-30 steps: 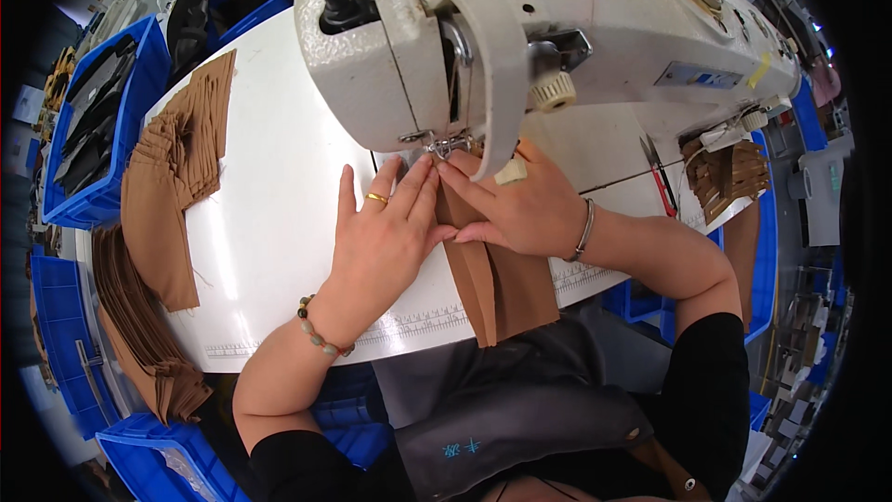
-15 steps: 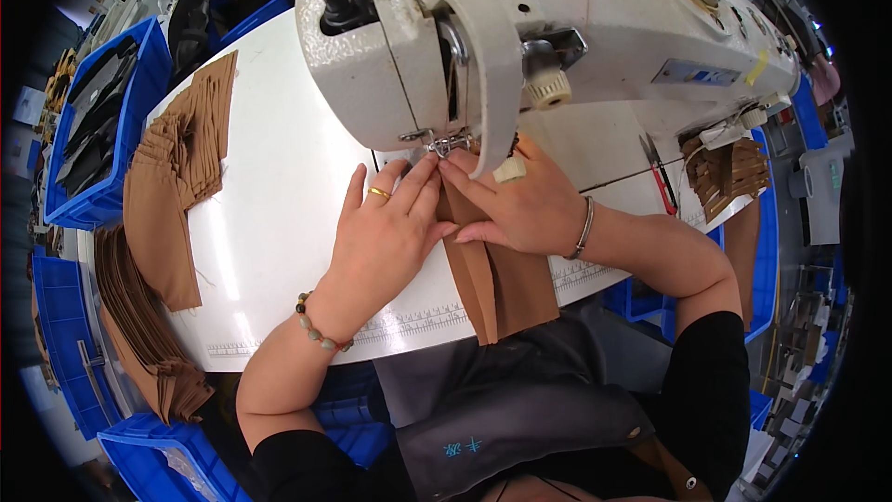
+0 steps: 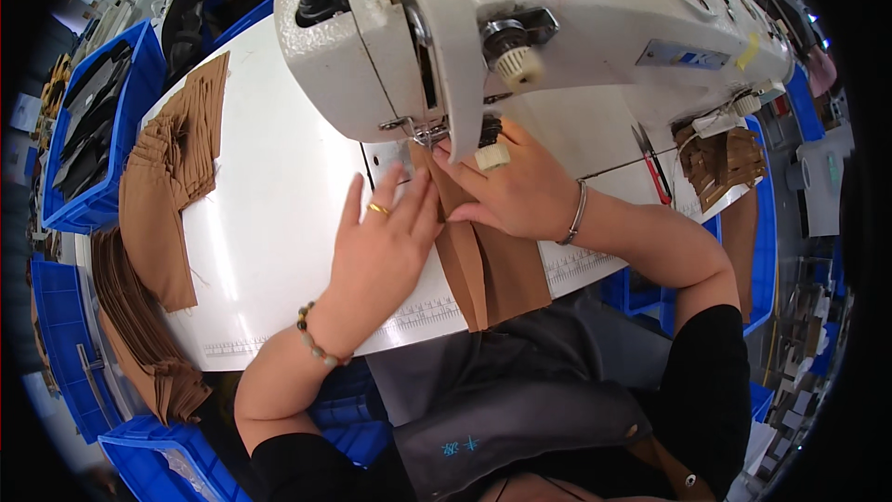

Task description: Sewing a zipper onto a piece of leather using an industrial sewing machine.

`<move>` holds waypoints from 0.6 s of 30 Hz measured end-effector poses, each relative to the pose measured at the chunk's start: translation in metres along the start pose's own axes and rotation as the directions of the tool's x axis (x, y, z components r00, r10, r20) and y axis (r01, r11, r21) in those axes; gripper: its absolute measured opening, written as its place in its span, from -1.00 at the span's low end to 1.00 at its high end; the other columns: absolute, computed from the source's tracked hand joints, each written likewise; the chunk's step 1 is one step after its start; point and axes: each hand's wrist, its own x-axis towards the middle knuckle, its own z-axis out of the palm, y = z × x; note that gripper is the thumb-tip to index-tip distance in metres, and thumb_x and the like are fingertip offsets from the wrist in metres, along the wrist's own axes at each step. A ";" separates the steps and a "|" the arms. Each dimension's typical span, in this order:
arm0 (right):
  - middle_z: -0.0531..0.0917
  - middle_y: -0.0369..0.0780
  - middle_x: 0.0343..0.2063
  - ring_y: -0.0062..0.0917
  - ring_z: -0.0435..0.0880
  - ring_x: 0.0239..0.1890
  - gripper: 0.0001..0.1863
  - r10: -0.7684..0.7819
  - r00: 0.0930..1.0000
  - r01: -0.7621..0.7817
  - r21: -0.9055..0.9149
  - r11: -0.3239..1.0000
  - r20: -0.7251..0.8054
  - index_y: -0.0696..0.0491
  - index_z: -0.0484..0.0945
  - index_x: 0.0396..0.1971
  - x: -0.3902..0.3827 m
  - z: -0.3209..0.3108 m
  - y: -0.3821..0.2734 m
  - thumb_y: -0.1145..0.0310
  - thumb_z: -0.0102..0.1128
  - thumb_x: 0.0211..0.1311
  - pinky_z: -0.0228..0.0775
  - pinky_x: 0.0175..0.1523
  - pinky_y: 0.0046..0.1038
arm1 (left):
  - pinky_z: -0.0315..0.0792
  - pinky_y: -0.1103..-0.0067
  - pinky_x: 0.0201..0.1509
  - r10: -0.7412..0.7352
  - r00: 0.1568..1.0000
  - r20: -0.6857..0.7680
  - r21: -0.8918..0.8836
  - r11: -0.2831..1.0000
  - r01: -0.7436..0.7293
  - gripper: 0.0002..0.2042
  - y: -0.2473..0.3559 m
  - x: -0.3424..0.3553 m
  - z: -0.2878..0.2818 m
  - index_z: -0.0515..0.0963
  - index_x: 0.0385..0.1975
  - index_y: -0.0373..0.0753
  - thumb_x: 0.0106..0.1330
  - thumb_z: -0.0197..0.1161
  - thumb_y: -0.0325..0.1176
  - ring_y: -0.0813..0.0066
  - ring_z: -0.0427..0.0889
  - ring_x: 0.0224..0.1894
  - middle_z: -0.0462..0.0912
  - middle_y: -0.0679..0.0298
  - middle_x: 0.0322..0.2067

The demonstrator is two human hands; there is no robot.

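Both hands, the left hand (image 3: 381, 246) and right hand (image 3: 516, 188), lay flat, fingers spread, on the brown folded fabric strip (image 3: 488, 265), only its front end under the white sewing machine (image 3: 483, 28), most apparently unsewn.

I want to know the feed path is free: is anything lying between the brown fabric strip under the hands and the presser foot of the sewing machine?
Nothing visible does. The brown fabric strip runs straight up to the presser foot, with both hands flat on it.

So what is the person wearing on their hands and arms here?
Both forearms are bare, with black sleeves ending near the elbows. The left hand has a gold ring on one finger and a beaded bracelet at the wrist. The right hand has a thin silver bangle.
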 end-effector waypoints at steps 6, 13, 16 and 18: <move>0.60 -0.17 0.15 -0.33 0.56 0.20 -0.51 -0.258 0.957 0.256 0.028 0.966 0.131 0.12 0.55 0.12 -0.015 -0.024 -0.015 0.26 0.21 0.19 0.37 0.27 -0.22 | 0.49 0.30 0.20 0.185 0.983 -0.006 -0.106 0.977 -0.184 -0.67 0.060 -0.060 -0.031 0.67 -0.08 -0.35 0.15 0.22 -0.42 0.20 0.65 0.09 0.69 0.02 0.05; 0.71 -0.12 -0.07 -0.27 0.70 0.03 -0.67 -0.352 0.936 0.352 0.161 0.922 -0.035 0.22 0.65 -0.15 -0.053 -0.025 -0.058 0.35 0.23 0.12 0.50 0.23 -0.24 | 0.55 0.41 0.11 0.179 0.984 -0.026 -0.053 0.982 -0.180 -0.62 0.073 -0.079 -0.032 0.66 0.00 -0.36 0.16 0.21 -0.45 0.26 0.67 0.05 0.70 0.05 0.04; 0.69 -0.11 0.00 -0.29 0.68 0.07 -0.65 -0.269 0.963 0.268 0.169 0.948 -0.014 0.19 0.65 -0.10 -0.064 -0.027 -0.065 0.32 0.26 0.13 0.50 0.24 -0.24 | 0.57 0.42 0.09 0.155 0.985 -0.069 -0.103 0.981 -0.162 -0.62 0.071 -0.079 -0.027 0.67 -0.01 -0.35 0.12 0.25 -0.48 0.28 0.68 0.03 0.70 0.08 0.04; 0.68 -0.02 -0.04 -0.25 0.67 0.04 -0.66 -0.171 0.984 0.175 0.150 0.973 -0.042 0.23 0.62 -0.12 -0.071 -0.032 -0.078 0.30 0.19 0.21 0.49 0.20 -0.24 | 0.58 0.42 0.07 0.123 0.987 -0.102 -0.169 0.976 -0.140 -0.62 0.071 -0.078 -0.024 0.67 -0.03 -0.33 0.08 0.27 -0.52 0.27 0.68 0.01 0.71 0.11 0.02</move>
